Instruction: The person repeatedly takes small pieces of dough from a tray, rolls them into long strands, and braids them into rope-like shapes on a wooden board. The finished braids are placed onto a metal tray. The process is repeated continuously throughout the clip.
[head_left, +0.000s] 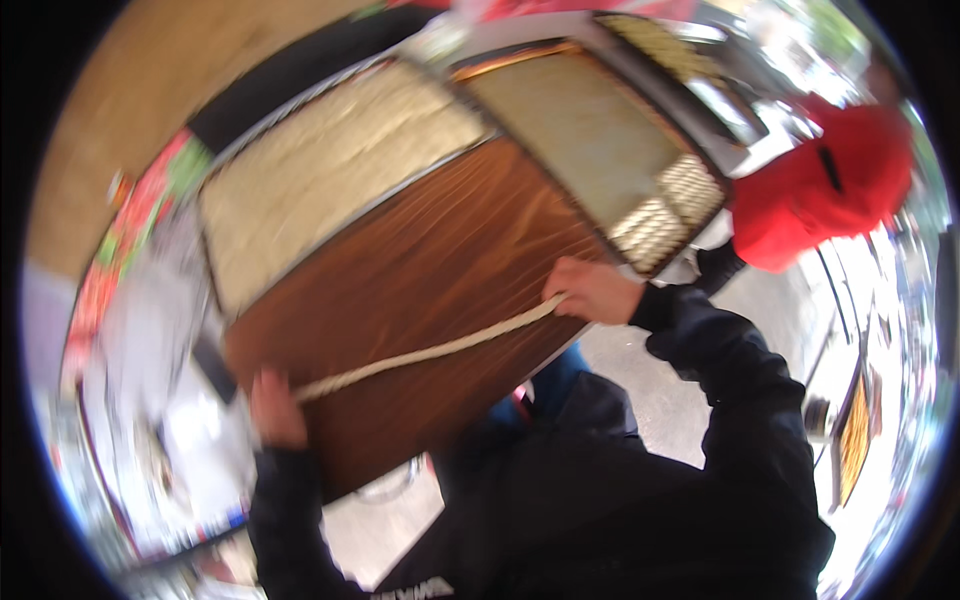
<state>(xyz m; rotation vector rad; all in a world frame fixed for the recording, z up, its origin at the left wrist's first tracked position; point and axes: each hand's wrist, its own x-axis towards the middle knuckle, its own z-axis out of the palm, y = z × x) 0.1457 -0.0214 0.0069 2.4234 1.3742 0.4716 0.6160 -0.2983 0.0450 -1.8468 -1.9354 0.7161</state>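
A long twisted strand of dough (431, 352) stretches between my two hands over a brown wooden board (420, 262). My right hand (600, 291) pinches one end near the board's right edge. At the lower left, my left hand (277, 411) is at the other end; motion blurs its fingers. Beyond the board lies a wide slab of pale dough (337, 176), filling a shallow tray. To its right, a dark-rimmed baking tray (570, 124) carries several twisted dough pieces (667, 214) in its near corner, close to my right hand.
Another person in a red garment (817, 187) is close by at the right. A tray of pale pieces (660, 45) stands at the back. Clear plastic sheeting (150, 322) lies left of the board. A tray of golden-brown sticks (855, 442) is at the far right.
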